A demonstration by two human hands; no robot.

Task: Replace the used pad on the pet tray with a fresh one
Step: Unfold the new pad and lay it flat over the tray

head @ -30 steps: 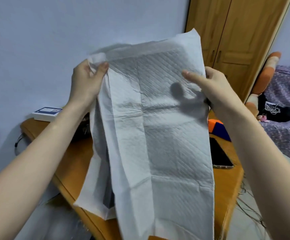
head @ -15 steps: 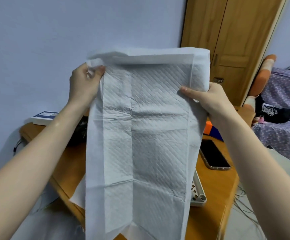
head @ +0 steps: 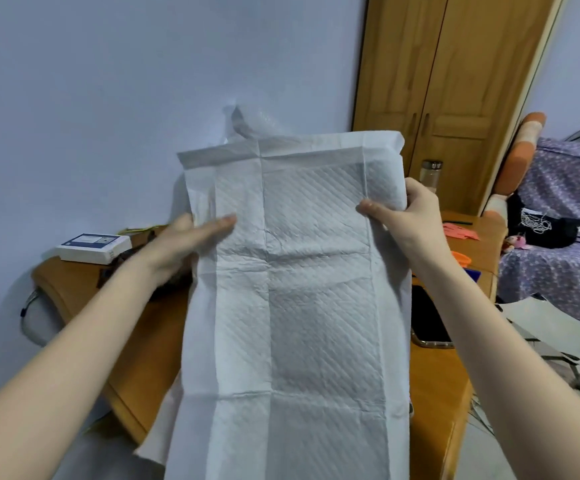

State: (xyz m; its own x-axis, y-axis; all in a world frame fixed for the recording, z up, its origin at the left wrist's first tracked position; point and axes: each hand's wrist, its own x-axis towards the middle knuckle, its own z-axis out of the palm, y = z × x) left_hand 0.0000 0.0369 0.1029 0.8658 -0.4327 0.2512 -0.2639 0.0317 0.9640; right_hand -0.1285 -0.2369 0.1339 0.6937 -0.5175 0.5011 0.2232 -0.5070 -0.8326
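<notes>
Behind everything, a blue wall [head: 108,98] and wooden table [head: 150,327] are seen. Above the table, the fresh pad [head: 299,306] is held upright, now lower than before. The left hand [head: 184,244] has been shifted down its edge, thumb flat; the right hand [head: 409,216] pinches it.

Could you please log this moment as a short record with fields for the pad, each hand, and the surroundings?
pad: white quilted pad, held up over the wooden table, partly unfolded, creased
left hand: left hand grips the pad's left edge, thumb on the front
right hand: right hand pinches the pad's right edge
tray: not visible
nearby: white box, dark phone, wooden wardrobe
</notes>
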